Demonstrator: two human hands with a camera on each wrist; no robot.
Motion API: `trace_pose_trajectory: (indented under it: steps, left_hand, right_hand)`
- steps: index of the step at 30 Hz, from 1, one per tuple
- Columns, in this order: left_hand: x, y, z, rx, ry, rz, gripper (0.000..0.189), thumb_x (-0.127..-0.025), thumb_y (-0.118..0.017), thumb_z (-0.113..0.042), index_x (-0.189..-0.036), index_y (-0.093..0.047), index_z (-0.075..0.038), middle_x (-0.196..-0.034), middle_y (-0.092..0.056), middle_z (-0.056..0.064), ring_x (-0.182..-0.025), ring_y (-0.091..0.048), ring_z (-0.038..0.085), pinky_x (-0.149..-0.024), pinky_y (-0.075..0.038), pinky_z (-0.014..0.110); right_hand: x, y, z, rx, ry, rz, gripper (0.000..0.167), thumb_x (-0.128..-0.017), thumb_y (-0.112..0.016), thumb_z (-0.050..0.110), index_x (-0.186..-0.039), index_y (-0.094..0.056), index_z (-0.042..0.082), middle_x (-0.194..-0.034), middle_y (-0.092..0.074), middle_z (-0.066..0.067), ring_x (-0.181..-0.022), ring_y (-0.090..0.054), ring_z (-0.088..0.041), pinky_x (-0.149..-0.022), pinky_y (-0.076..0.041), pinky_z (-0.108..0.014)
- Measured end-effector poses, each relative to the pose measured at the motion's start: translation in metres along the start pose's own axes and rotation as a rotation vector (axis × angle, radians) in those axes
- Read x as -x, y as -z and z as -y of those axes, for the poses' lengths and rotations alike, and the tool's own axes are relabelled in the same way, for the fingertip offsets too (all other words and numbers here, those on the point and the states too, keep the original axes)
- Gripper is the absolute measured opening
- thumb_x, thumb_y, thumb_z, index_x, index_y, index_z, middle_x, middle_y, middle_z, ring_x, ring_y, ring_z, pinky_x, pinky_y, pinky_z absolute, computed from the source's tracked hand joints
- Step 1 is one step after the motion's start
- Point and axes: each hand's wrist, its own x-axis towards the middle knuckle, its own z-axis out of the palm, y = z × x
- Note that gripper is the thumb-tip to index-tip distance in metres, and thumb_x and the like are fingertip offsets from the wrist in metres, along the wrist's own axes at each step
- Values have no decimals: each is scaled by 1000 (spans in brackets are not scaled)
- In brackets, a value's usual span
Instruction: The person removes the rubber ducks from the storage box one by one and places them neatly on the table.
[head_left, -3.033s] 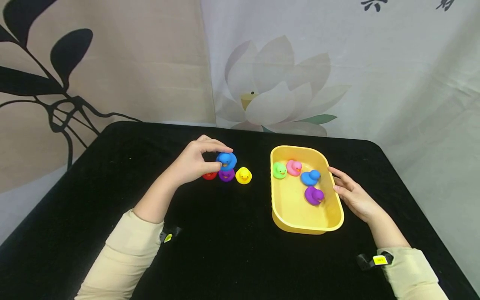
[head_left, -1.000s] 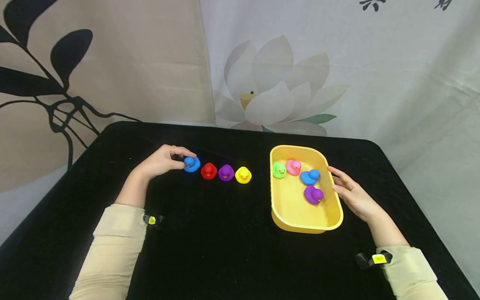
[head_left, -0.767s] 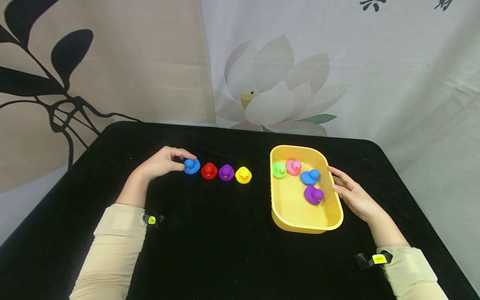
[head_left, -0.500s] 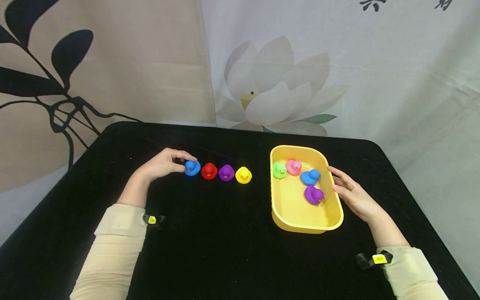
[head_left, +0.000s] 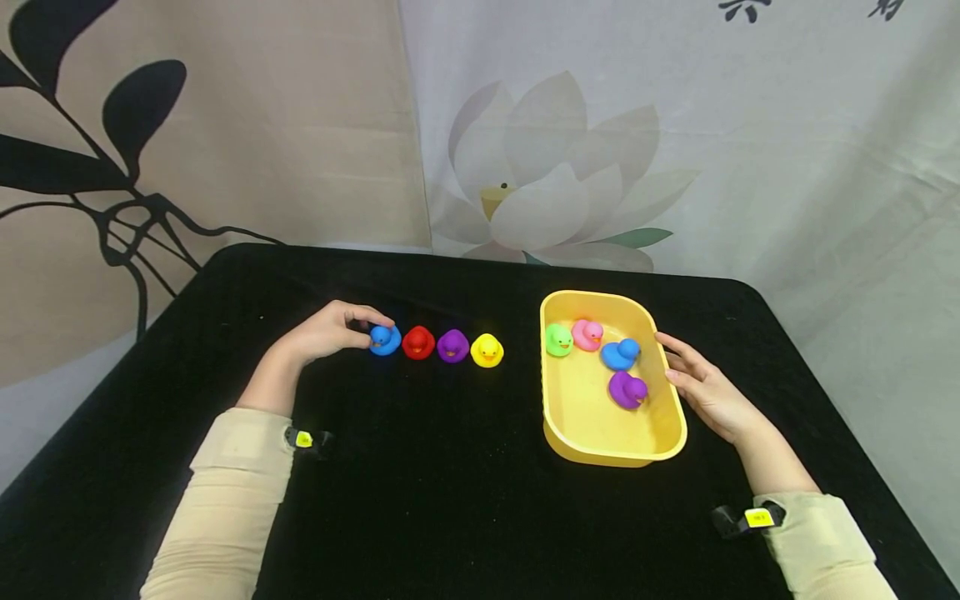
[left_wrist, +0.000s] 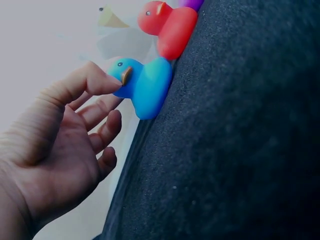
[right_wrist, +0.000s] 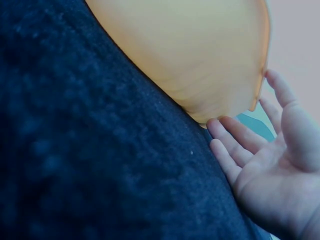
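My left hand pinches a blue rubber duck by its head, between thumb and forefinger. In the left wrist view, that blue duck sits upright on the black cloth, its beak beside the thumb. A red duck, a purple duck and a yellow duck continue the row to its right. Over on the right, my right hand touches the side of a yellow plastic basin. Its thumb is at the rim and its other fingertips lie along the outer wall, fairly straight.
Inside the basin are a green duck, a pink duck, another blue duck and another purple duck. Black cloth covers the table. A printed curtain hangs behind its far edge.
My left hand has carried the blue duck leftward from over the purple one to the row's left end, then shifted it slightly nearer, level with the red duck. My right hand has stayed put.
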Motion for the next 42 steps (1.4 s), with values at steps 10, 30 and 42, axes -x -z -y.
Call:
trace_pose_trajectory:
  steps: [10, 30, 42]
  left_hand:
    - [0, -1, 0, -3, 1, 21, 33, -90, -60, -2, -122, -64, -4, -122, -59, 15, -112, -48, 33, -95, -37, 56]
    - [0, -5, -37, -100, -81, -35, 40, -88, -68, -14, -126, -60, -4, -123, -59, 13, -111, -44, 33, -83, -42, 45]
    - [-5, -25, -77, -135, -169, -136, 40, -87, -71, -19, -125, -63, -8, -117, -64, 6, -109, -46, 32, -87, -35, 46]
  right_hand:
    - [0, -1, 1, 14, -17, -5, 57, -103, -43, 18, -153, -16, 15, -150, -22, -28, -118, -50, -7, -93, -41, -24]
    - [-1, 0, 1, -12, 12, 4, 55, -103, -42, 15, -152, -18, 12, -146, -27, -29, -116, -51, -4, -91, -42, -19]
    - [-1, -1, 2, -22, -12, 1, 56, -103, -43, 17, -153, -17, 12, -147, -23, -31, -116, -50, -4, -91, -42, -19]
